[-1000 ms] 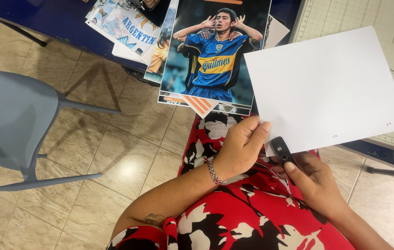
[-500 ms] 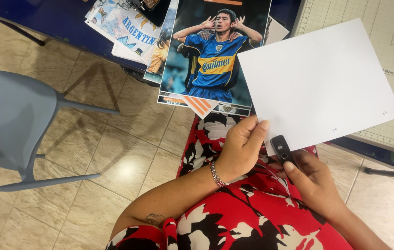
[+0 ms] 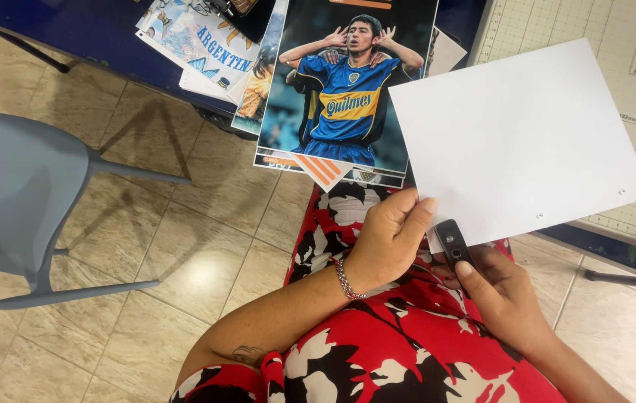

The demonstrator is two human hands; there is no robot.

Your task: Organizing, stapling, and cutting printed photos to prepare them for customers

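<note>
My left hand [image 3: 389,239] pinches the lower left corner of a white sheet of paper [image 3: 516,142], which is held over my lap and the table edge. The sheet has small punched holes near its lower right edge. My right hand [image 3: 501,291] grips a small black tool [image 3: 452,240], a stapler or punch, with the thumb on top; its tip meets the sheet's lower edge right beside my left fingers. A beaded bracelet [image 3: 345,279] circles my left wrist.
A large photo print of a football player in a blue and yellow shirt [image 3: 348,89] hangs over the edge of the dark blue table [image 3: 94,37], beside other printed pages [image 3: 198,41]. A gridded cutting mat [image 3: 616,45] lies at the right. A grey chair [image 3: 19,201] stands on the tiled floor at the left.
The white sheet has shifted slightly down and left in my hands. The black tool stays at its lower edge.
</note>
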